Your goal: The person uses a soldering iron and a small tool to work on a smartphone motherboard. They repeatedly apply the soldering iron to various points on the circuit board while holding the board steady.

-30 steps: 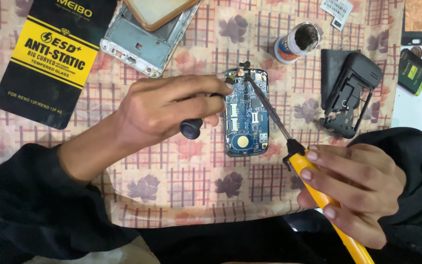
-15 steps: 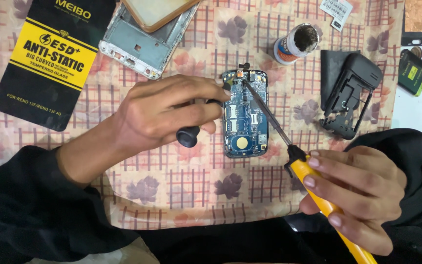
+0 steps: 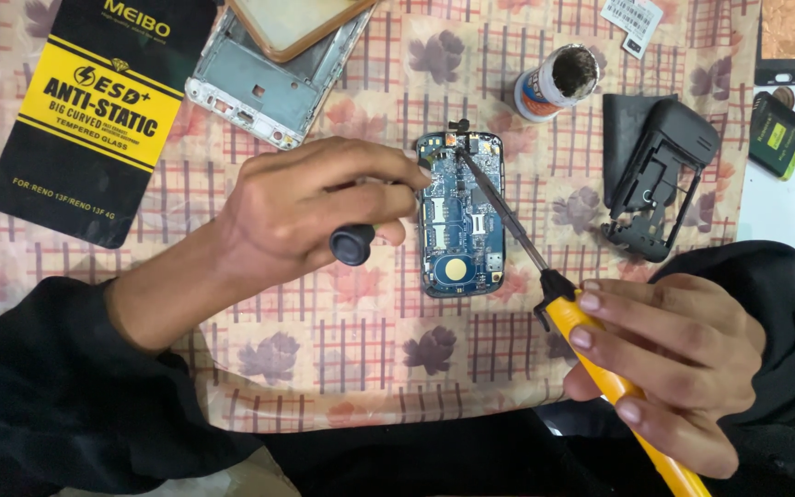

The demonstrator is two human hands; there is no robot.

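Checked floral cloth (image 3: pixel 361 359) covers the table, pinkish with purple leaf prints. Small blue circuit board (image 3: pixel 460 216) lies flat at center frame, long side running up and down. My left hand (image 3: pixel 310 207) sits just left of it, fingers curled shut around a black-handled tool (image 3: pixel 352 245); only the round butt end shows, and my fingertips touch the board's upper left edge. My right hand (image 3: pixel 669 368), lower right of frame, is closed around the yellow handle of a soldering iron (image 3: pixel 600 364); its dark metal shaft slants up-left across the board, tip at the board's top edge. Can't tell exactly which part the tip touches. Right of the board, a black plastic phone shell (image 3: pixel 660 184) lies on the cloth, apart from it. Above, between board and shell, a small open jar (image 3: pixel 558 81) with a dark inside tilts on its side. Upper middle: a silver phone frame (image 3: pixel 259 92) with a tan panel (image 3: pixel 296 20) lying over its top. Upper left: a black and yellow flat packet (image 3: pixel 94 120). Far right edge: a small dark green battery (image 3: pixel 777 134). Both my sleeves are black.
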